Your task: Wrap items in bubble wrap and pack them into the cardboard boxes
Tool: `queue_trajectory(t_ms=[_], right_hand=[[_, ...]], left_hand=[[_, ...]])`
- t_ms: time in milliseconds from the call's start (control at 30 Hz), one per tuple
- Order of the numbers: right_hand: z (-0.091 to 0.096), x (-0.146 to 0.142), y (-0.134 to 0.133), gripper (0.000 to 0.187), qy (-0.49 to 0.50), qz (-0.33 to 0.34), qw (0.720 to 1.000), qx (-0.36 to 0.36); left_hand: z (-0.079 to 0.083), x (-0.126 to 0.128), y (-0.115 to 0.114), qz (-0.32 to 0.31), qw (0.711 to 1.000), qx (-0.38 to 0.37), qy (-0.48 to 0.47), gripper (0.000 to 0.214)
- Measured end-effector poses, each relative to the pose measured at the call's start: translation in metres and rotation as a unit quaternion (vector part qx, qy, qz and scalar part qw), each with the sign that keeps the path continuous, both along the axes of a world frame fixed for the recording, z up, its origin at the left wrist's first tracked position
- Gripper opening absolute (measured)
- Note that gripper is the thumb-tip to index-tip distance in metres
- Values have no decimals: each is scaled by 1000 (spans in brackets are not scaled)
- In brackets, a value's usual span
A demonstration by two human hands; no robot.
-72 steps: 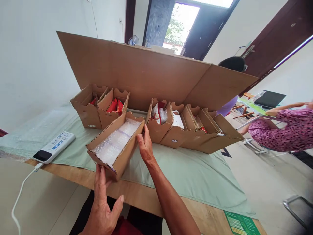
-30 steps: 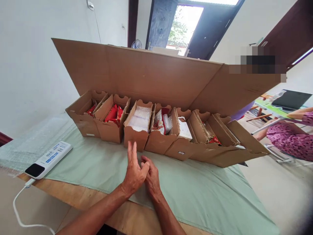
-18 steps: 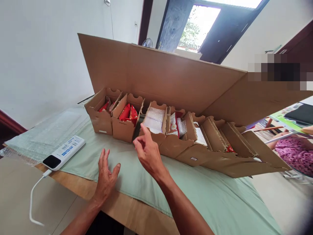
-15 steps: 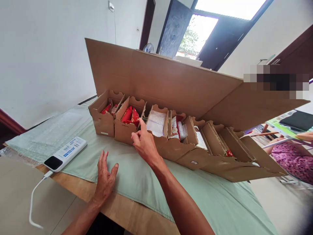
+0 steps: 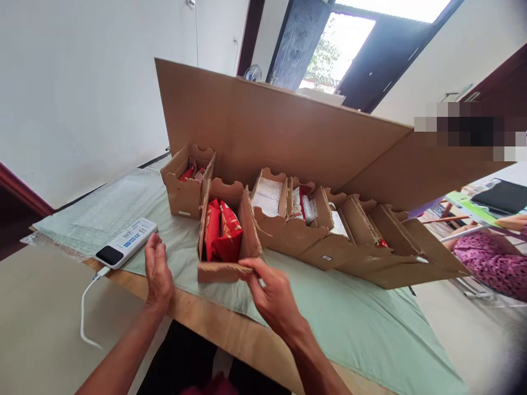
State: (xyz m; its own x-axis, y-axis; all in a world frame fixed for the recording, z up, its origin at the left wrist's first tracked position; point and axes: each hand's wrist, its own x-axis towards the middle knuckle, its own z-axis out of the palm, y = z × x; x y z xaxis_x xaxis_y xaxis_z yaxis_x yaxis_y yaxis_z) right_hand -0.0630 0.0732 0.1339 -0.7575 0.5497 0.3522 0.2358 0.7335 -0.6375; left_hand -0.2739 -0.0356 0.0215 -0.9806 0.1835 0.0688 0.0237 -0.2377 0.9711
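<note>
My right hand [image 5: 272, 296] pinches the front edge of an open cardboard box [image 5: 224, 272], which stands pulled forward out of the row. Inside that box lie red packets [image 5: 226, 236] with gold patterns. My left hand [image 5: 158, 271] is open and holds nothing, its fingers up beside the white power bank [image 5: 127, 241]. Behind and left stands another cardboard box [image 5: 184, 197] with red packets in it. To the right, the row of cardboard compartments [image 5: 304, 247] holds bubble wrap [image 5: 268, 197], a patterned packet [image 5: 297, 203] and other wrapped items.
A tall cardboard panel [image 5: 280, 120] rises behind the row. Bubble wrap sheets [image 5: 99, 206] lie at the left of the green cloth [image 5: 329, 307]. A white cable [image 5: 83, 323] hangs off the wooden table edge [image 5: 239, 329]. Another person [image 5: 489, 266] sits at the right.
My right hand has taken hold of the box with red packets and drawn it toward me, leaving a gap in the row. My left hand has shifted left, toward the power bank.
</note>
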Motion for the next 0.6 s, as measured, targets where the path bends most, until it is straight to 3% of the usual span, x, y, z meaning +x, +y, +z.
queue_trajectory(t_ms=[100, 200, 267, 333, 467, 533, 600], right_hand=[[5, 70, -3, 22, 14, -43, 998, -50], [6, 123, 6, 18, 53, -159, 980, -104], [-2, 149, 9, 26, 120, -215, 957, -154], [-17, 171, 6, 40, 183, -207, 939, -207], [-64, 191, -19, 71, 203, -119, 933, -272], [-84, 182, -35, 84, 169, -127, 940, -266], [-95, 167, -48, 82, 125, -170, 951, -228]], left_hand=[[10, 4, -4, -34, 999, -2, 15, 63], [14, 27, -7, -125, 991, -21, 42, 56], [14, 44, -11, -179, 982, -40, 46, 50], [12, 60, -16, -211, 976, -46, 12, 44], [11, 81, -15, -239, 968, -10, -72, 49], [17, 89, -10, -240, 966, 15, -93, 52], [25, 98, -6, -232, 965, 47, -112, 50]])
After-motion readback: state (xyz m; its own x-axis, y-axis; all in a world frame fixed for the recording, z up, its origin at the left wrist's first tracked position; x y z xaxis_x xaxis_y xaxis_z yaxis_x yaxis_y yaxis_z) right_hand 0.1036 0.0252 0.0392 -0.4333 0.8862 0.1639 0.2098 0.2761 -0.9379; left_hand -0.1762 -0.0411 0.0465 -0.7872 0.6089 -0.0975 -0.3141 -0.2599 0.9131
